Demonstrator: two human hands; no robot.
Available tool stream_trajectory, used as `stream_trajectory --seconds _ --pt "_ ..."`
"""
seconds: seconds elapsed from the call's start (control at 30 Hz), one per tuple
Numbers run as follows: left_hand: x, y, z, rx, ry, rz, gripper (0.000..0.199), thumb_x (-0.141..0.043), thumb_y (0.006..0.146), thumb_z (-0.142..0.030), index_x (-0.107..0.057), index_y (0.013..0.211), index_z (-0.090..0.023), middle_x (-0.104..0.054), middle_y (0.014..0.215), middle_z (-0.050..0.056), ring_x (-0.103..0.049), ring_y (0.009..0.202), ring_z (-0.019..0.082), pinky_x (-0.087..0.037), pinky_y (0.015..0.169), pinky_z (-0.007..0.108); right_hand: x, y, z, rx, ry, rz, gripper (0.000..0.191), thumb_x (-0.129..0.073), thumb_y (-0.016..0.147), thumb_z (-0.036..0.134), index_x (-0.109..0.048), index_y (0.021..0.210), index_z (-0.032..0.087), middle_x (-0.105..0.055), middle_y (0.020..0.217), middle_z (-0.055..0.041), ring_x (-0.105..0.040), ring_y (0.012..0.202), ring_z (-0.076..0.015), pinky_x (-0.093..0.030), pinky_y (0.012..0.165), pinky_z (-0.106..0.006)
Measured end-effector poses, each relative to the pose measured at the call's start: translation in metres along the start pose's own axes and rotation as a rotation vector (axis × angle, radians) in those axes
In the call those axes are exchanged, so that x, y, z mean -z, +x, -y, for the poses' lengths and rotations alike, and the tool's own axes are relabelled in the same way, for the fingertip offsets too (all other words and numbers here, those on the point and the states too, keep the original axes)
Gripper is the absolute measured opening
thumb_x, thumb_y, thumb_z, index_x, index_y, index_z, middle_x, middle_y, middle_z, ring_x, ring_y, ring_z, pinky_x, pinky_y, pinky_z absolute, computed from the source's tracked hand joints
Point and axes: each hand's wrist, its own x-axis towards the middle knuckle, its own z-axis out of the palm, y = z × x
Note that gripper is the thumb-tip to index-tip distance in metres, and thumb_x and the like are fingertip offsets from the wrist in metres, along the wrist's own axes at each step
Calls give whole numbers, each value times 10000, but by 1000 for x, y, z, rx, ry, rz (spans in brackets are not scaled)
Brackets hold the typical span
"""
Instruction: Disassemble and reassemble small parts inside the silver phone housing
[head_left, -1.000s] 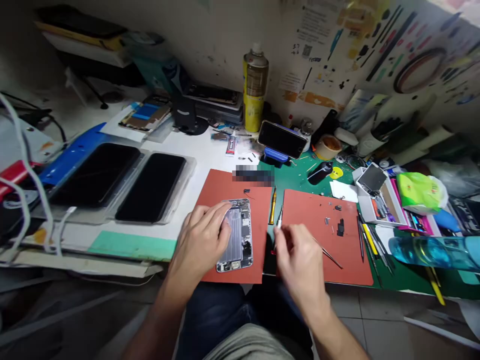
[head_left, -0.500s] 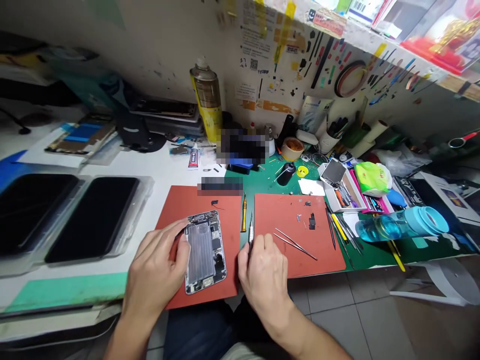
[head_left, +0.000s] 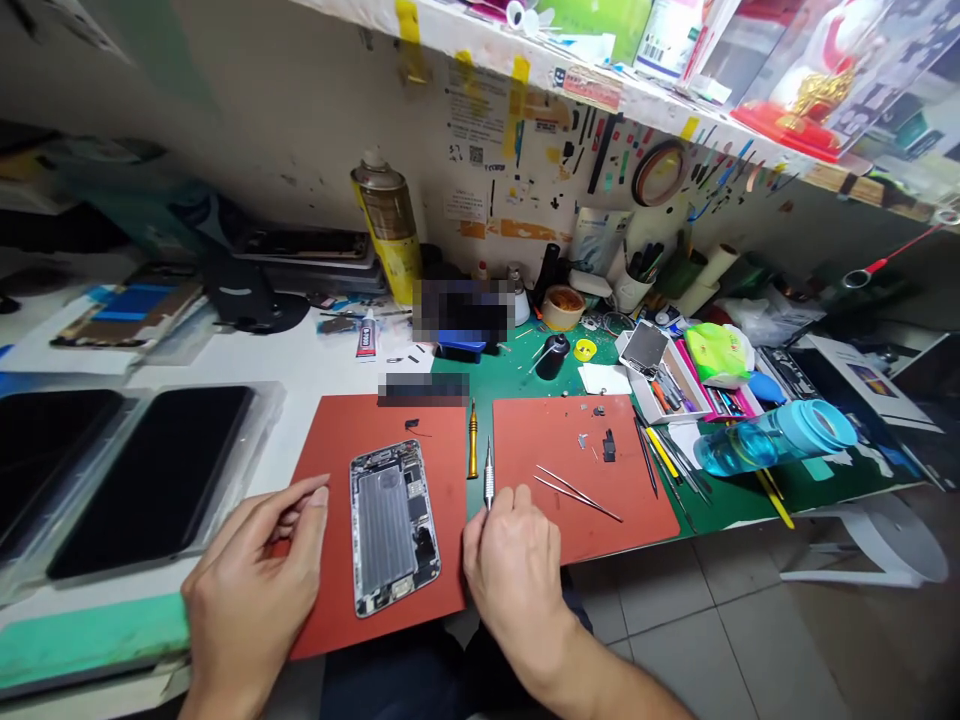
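An opened phone point(head_left: 390, 530) lies on the left red mat point(head_left: 322, 620), its inner parts facing up. Just left of it, apart from its edge, is my left hand point(head_left: 259, 560), thumb and fingertips pressed close together; whether something small is between them is hidden. My right hand point(head_left: 514, 570) is closed round the lower end of a silver tool point(head_left: 489, 475) in the gap between the mats. Above that tool lies a gold screwdriver point(head_left: 472, 445). Tweezers point(head_left: 577, 493) rest on the right red mat point(head_left: 637, 530), below small dark parts point(head_left: 609, 446).
Two dark screens point(head_left: 154, 480) lie at the left. A spray can point(head_left: 390, 230) and a small dark bottle point(head_left: 553, 357) stand at the back. To the right are tool trays point(head_left: 667, 400), pens and a blue water bottle point(head_left: 776, 438). A shelf point(head_left: 480, 35) hangs overhead.
My left hand has come off the phone and moved left. My right hand still holds the silver tool. The view has shifted, with more of the shelf showing.
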Motion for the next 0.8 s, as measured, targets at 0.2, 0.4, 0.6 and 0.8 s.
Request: stream_trajectory --seconds 0.2,0.4,0.6,0.8 --pt "-1 0 0 -2 8 32 192 -650 1012 -389 -760 1084 -248 -745 957 8 -654 743 178 -519 741 331 -2 6 -2 -20 -9 -84 142 -638 909 91 -640 820 201 -699 718 -61 -738 569 -273 -542 500 -353" --pt "-6 1 5 -122 50 -42 282 -595 1017 -442 -763 1051 -219 -738 902 4 -658 706 154 -498 721 298 10 20 -22 119 269 -483 231 -524 1031 109 -646 852 190 -665 710 -38 -681 560 -211 -508 503 -316" --pt "-7 1 5 -109 49 -36 294 -595 1020 -430 -776 1070 -205 -737 919 2 -650 711 136 -489 729 269 52 40 -63 218 642 -701 102 -663 1039 117 -733 1098 163 -785 967 -70 -763 872 -170 -616 829 -267" --pt "-7 0 4 -145 57 -63 276 -602 1029 -414 -773 1062 -200 -745 921 5 -648 703 128 -483 697 247 58 55 -97 255 549 -664 131 -644 1056 165 -750 1131 185 -792 1003 -80 -765 900 -189 -617 803 -296"
